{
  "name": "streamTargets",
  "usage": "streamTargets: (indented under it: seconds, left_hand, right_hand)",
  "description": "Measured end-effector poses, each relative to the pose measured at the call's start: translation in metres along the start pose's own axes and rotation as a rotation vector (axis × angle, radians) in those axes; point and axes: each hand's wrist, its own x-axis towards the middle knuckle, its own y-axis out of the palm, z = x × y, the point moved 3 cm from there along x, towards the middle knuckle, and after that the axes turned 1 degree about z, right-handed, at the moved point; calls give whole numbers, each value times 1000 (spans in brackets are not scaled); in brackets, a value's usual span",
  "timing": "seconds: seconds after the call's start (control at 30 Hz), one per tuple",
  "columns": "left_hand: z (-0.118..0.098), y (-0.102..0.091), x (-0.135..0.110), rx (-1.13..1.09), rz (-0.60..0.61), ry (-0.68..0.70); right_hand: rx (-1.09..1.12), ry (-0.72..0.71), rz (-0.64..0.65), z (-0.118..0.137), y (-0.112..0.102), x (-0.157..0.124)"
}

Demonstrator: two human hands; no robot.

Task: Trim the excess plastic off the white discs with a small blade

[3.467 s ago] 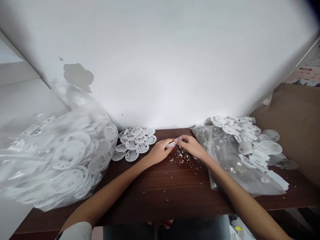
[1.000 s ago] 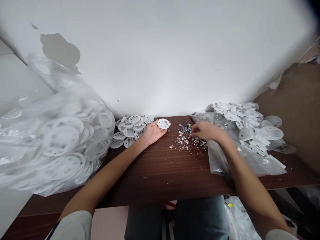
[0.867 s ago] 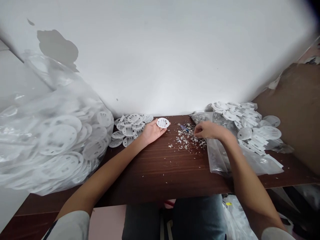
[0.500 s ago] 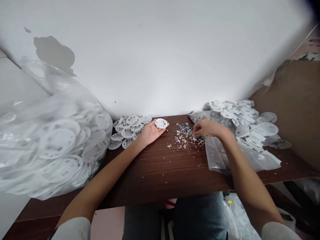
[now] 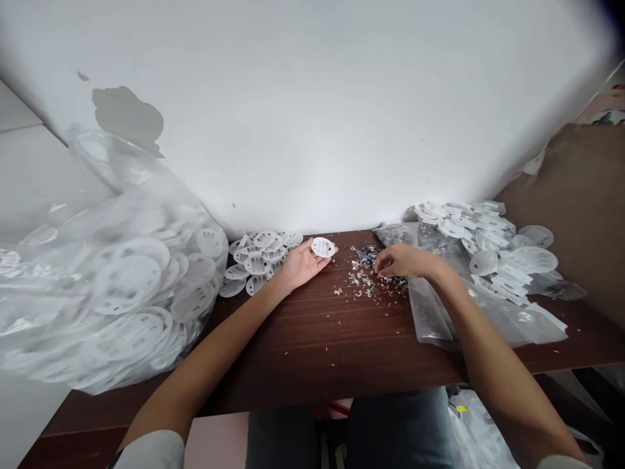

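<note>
A round white slotted plastic disc (image 5: 323, 247) rests at the fingertips of my left hand (image 5: 303, 266), which is palm up with the thumb at the disc's edge. My right hand (image 5: 398, 261) is over the pile of small metal clips (image 5: 360, 280), fingers bent and thumb near the index finger. Whether a clip sits in that pinch is too small to make out. Just left of these fingers a blue tool (image 5: 364, 256) lies among the clips; its kind is not clear.
On the left bulges a clear plastic bag (image 5: 131, 280) full of white discs. Loose discs (image 5: 256, 264) are heaped behind my left wrist. A second heap of white plastic pieces (image 5: 502, 260) lies on a flattened plastic bag (image 5: 432, 319) at right. Tiny slivers dot the brown table (image 5: 312, 365).
The view has shifted a little, so everything sits slightly further right and lower. My left hand keeps the disc, and my right hand stays at the clips with its fingers slightly rearranged.
</note>
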Motion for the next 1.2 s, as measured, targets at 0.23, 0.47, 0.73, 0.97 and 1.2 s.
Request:
streamTargets:
  seconds: [0.23, 0.47, 0.73, 0.97, 1.2]
  left_hand:
    - [-1, 2, -3, 34, 2, -28]
    - [-1, 1, 0, 15, 8, -28]
    - [-3, 4, -2, 41, -8, -35]
    - [9, 15, -12, 63, 139, -87]
    - [23, 26, -19, 157, 265, -209]
  right_hand:
    - [-20, -5, -5, 2, 7, 4]
    - [-4, -6, -102, 0, 1, 5]
    - [78, -15, -133, -1, -5, 1]
    - [340, -149, -355, 16, -1, 4]
    - [674, -193, -642, 38, 25, 20]
